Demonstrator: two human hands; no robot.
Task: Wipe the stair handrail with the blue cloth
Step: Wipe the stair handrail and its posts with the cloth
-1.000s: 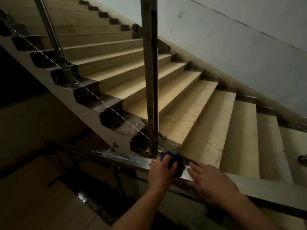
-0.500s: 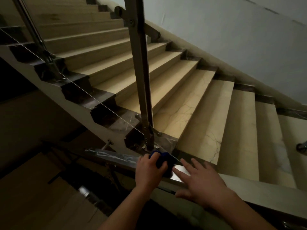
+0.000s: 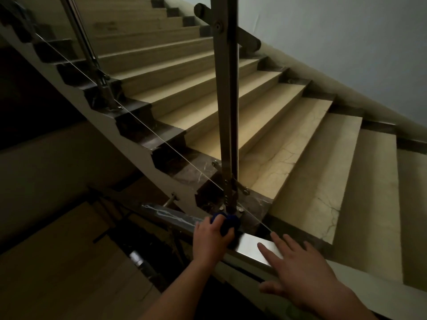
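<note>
On the flat metal handrail (image 3: 254, 247), the left hand (image 3: 210, 239) grips the bunched blue cloth (image 3: 227, 221) close to the foot of the upright post (image 3: 227, 112). The right hand (image 3: 300, 271) lies flat, fingers spread, further along the rail. Pushed onward, the cloth could snag on the post's base bolts, and wet streaks may remain. No writing is readable.

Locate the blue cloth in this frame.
In the head view, low centre: the blue cloth sits on the handrail, gripped by the left hand, just before the upright post's base.
</note>
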